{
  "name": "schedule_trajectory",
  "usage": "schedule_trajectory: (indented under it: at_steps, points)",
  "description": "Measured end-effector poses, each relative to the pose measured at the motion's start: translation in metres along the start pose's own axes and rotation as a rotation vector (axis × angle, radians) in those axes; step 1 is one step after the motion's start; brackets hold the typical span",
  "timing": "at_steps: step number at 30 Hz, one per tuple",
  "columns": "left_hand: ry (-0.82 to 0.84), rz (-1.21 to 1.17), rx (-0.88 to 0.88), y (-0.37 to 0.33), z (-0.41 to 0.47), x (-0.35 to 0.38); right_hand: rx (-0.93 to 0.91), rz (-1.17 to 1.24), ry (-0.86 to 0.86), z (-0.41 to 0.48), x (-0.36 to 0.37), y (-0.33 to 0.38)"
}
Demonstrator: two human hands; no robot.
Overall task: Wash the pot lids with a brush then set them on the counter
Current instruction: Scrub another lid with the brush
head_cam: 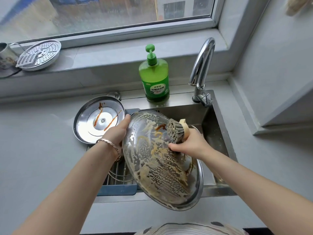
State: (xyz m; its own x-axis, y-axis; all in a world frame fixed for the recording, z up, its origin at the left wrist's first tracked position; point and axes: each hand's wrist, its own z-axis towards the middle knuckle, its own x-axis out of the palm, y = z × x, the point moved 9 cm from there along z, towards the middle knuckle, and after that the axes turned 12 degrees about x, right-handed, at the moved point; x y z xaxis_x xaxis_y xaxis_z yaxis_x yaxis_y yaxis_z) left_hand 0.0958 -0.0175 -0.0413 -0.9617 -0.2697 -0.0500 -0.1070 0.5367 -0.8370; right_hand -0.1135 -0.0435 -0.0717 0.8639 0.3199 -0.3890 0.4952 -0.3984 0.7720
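Left hand (118, 131) gripped the large lid (162, 160) by its rim – tilted over the sink (218, 133) so suds drained | right hand (191, 143) clamped the brush (175, 130), scrubbing | second lid (99, 119) – stained – waited at the sink's back-left corner

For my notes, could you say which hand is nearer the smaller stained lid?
Left hand, just right of the smaller lid; the right hand grips the brush farther right.

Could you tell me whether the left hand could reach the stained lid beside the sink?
Probably yes: the stained lid lies right beside the left hand with nothing between, though that hand grips the soapy lid at its rim and must let go first.
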Motion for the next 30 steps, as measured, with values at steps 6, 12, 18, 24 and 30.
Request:
schedule_trajectory:
  at_steps: [6,12,18,24,30]
  points:
    - [0.116,-0.212,0.079,0.015,-0.042,0.041,0.194,0.15,-0.201,0.012,-0.027,0.0]
    - [0.014,-0.691,0.05,0.031,-0.057,0.055,0.112,0.136,-0.09,0.007,-0.025,0.023]
    - [-0.068,-0.686,0.072,0.03,-0.045,0.044,-0.01,-0.49,-0.209,-0.039,-0.021,0.02]
    - [-0.069,-0.681,0.04,0.035,-0.044,0.049,0.037,-0.017,-0.175,-0.039,-0.018,0.003]
    - [-0.074,-0.68,0.063,0.032,-0.046,0.052,-0.052,0.01,-0.234,-0.046,-0.01,0.021]
